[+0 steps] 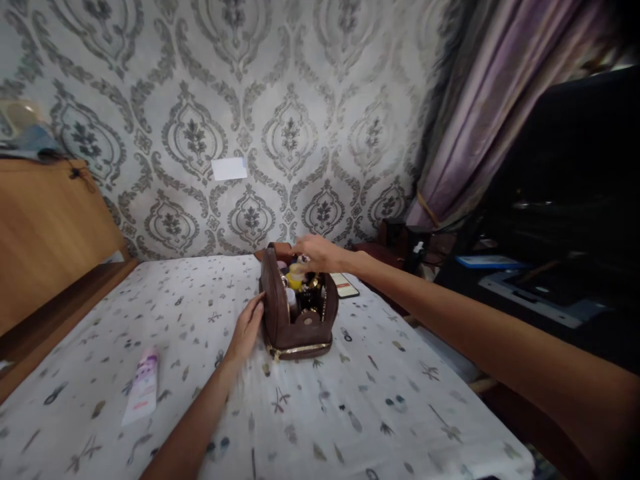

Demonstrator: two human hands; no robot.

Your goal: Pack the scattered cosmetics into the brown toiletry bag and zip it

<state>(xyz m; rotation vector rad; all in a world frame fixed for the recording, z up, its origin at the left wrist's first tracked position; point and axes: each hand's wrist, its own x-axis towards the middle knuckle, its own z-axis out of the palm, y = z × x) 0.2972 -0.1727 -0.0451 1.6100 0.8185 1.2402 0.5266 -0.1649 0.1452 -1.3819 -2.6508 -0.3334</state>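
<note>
A brown cosmetic bag [305,339] stands unzipped on the patterned white cloth, its gold zipper facing me. Inside it are several small containers, among them one with a yellow part [294,280] and some dark, shiny ones [306,298]. My left hand [247,325] rests against the bag's left side, fingers stretched out along it. Over the far part of the opening is my right hand [315,252], its fingers bent down and drawn together at the containers. Whatever lies between those fingertips is hidden or too blurred to name.
A white and purple tube [143,387] lies on the cloth at the left. Behind the bag's right side lies a phone [345,285]. Patterned wallpaper backs the table. A wooden panel [50,233] stands left, a purple curtain [475,127] and dark furniture right.
</note>
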